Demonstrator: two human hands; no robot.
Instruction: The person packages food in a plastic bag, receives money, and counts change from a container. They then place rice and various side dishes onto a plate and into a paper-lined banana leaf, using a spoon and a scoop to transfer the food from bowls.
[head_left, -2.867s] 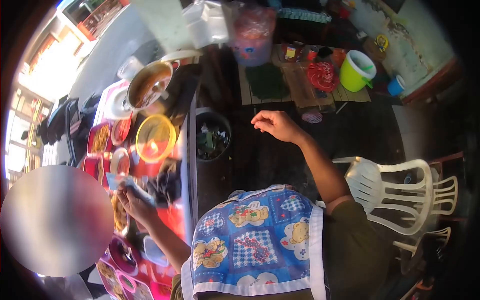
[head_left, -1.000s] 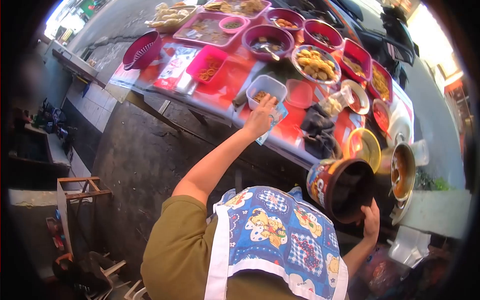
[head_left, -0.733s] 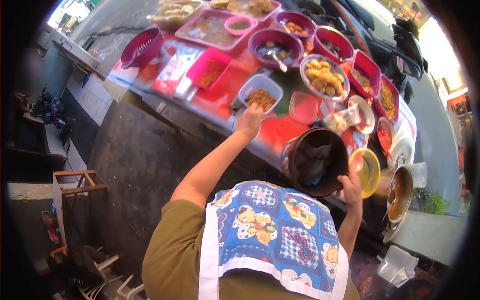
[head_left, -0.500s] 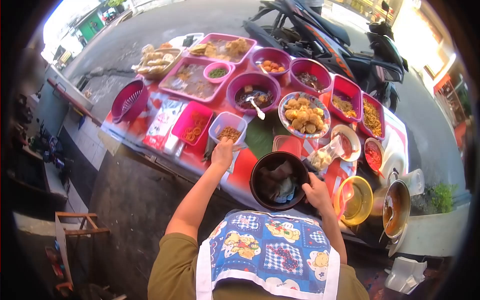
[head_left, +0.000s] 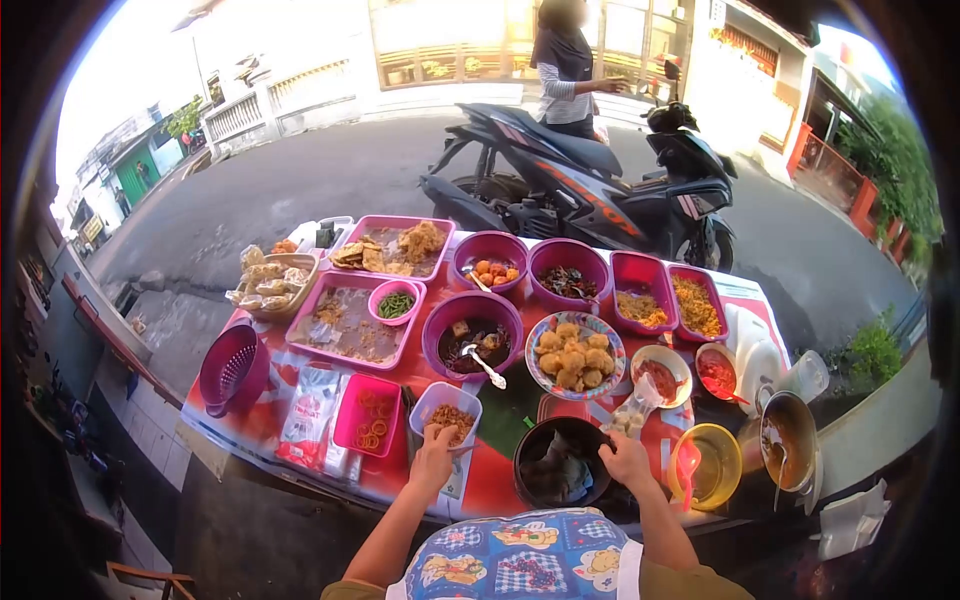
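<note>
Red plastic sheeting covers the desk (head_left: 480,490), and along its near edge the person's two hands are now both down among the dishes. A moment ago the right hand (head_left: 627,459) was carrying the dark bucket (head_left: 560,462) up from beside the desk, tipped so its mouth faced the camera; now the bucket stands upright on the near edge, just right of the middle, with the right hand curled over its rim, grasping it. That reads to me as the bucket having been set in place rather than being carried. The left hand (head_left: 433,458) has barely shifted: it stays at the small clear tub (head_left: 445,411) of brown bits, fingers bent over the tub's near wall, touching it. Whether those fingers actually pinch anything from inside, I cannot tell. Something crumpled, grey-blue, lies in the bucket, too dim to name. Just right of the bucket sits a yellow bowl (head_left: 708,466) with a red spoon, then a metal pot (head_left: 788,453) at the right corner. Behind the tub stand a purple bowl (head_left: 472,334) of dark stew and a plate of fried balls (head_left: 575,354). A parked scooter (head_left: 590,190) and another person stand beyond the far edge. Both forearms are cut off by the apron at the bottom.
</note>
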